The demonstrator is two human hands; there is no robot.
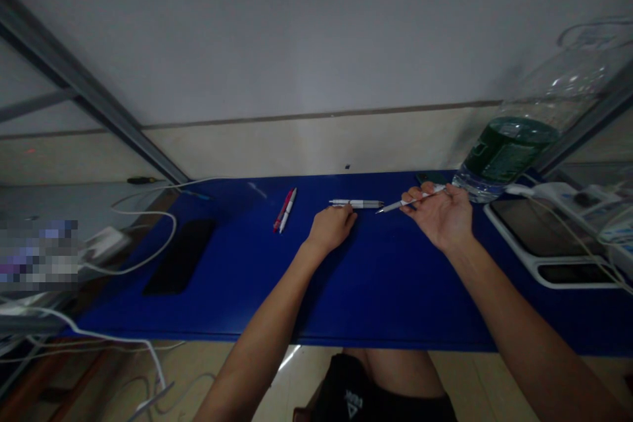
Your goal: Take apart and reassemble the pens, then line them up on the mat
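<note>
My right hand point(440, 217), palm turned up, grips a white pen point(395, 206) between thumb and fingers, its tip pointing left and down. White and grey pens point(366, 204) lie side by side on the blue tabletop point(376, 290). At their near left edge rests my left hand point(332, 227), its fingers curled under; whether it pinches anything is hidden. Farther left, a red pen point(283, 212) and a white pen point(289, 211) lie slanted close together.
A dark phone point(180, 257) lies at the left. To the right are a large clear bottle with a green label point(509, 148) and a white scale-like device point(544, 231). White cables point(173, 224) trail over the left edge. A wall point(306, 145) runs along the back.
</note>
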